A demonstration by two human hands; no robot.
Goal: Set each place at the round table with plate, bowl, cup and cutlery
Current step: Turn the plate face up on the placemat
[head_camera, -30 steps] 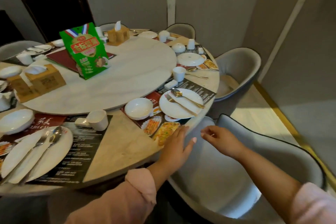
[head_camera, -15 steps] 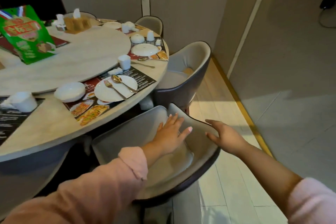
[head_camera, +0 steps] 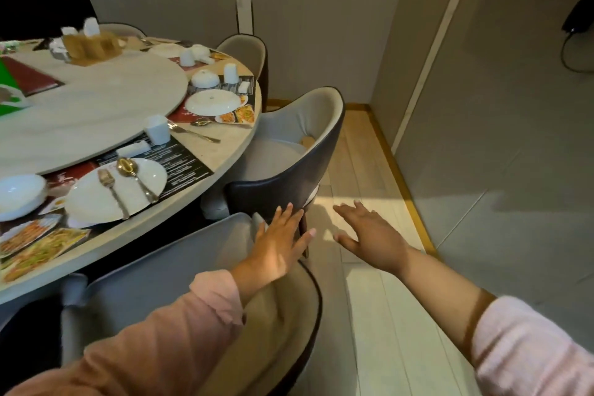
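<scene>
The round table (head_camera: 225,151) fills the left of the view. The nearest place has a white plate (head_camera: 93,199) with a gold fork (head_camera: 111,188) and a gold spoon (head_camera: 133,172) on it, a white bowl (head_camera: 19,191) to its left and a white cup (head_camera: 157,130) behind. Farther along lie an upturned plate (head_camera: 212,102), an upturned bowl (head_camera: 204,78) and an upturned cup (head_camera: 230,73). My left hand (head_camera: 279,244) is flat and open over the back of the near grey chair (head_camera: 180,270). My right hand (head_camera: 369,235) hovers open over the floor, holding nothing.
A second grey chair with a dark back (head_camera: 299,154) stands just beyond my hands, and a third (head_camera: 244,51) sits by the wall. A marble turntable (head_camera: 96,106) carries a wooden tissue box (head_camera: 91,46). Pale wooden floor (head_camera: 369,299) runs to the right.
The view has swung right along the table's edge. Both hands have moved away from the table, over the near chair's back toward the second chair, still with nothing in them.
</scene>
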